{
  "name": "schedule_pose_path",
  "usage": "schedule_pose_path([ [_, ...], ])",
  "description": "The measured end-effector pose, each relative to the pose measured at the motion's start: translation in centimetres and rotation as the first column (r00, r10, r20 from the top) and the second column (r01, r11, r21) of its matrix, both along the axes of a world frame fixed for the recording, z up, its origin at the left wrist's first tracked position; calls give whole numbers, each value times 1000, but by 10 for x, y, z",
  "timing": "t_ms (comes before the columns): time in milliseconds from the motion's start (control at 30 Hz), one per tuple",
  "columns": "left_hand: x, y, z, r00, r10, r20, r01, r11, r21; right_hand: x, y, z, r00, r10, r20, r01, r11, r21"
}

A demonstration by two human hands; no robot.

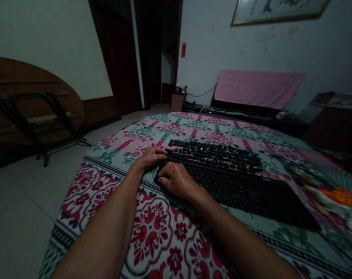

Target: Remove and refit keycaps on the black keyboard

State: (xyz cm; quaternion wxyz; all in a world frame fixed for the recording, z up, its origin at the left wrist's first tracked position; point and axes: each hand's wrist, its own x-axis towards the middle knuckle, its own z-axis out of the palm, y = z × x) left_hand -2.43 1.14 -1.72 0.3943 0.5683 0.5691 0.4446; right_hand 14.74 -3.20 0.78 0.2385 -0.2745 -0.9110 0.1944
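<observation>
A black keyboard base [222,186] with its keycaps off lies on the flowered cloth, rows of small round posts showing. Behind it, loose black keycaps [216,151] are laid out in rows. My left hand [152,156] rests at the left end of these rows, fingers stretched forward and nearly together, their tips by a long dark strip [183,155]. Over the base's left end is my right hand [177,179], its fingers curled and thumb drawn in close to them. Whatever lies between those fingertips is too small and dark to make out.
Orange and white crumpled items [338,197] lie at the right, near dark cables. A folded round table [33,97] leans against the left wall. Beyond the cloth-covered table [152,228], a pink cloth [257,88] hangs over something by the back wall.
</observation>
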Motion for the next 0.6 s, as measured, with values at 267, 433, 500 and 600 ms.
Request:
schedule_pose_path([
  [267, 5, -3, 6, 1000, 24, -11, -25, 1000, -5, 0, 3, -5, 1000, 5, -25, -5, 1000, 1],
  [433, 3, -2, 3, 1000, 13, 10, -13, 1000, -1, -2, -3, -4, 998, -44, -33, 44, 999, -14],
  [500, 3, -2, 3, 1000, 15, 18, -15, 1000, -5, -4, -6, -4, 996, -78, -41, 78, 997, -16],
  [600, 3, -2, 4, 1000, 19, 0, -19, 1000, 0, -6, -10, -4, 992, -117, -53, 115, 993, -23],
])
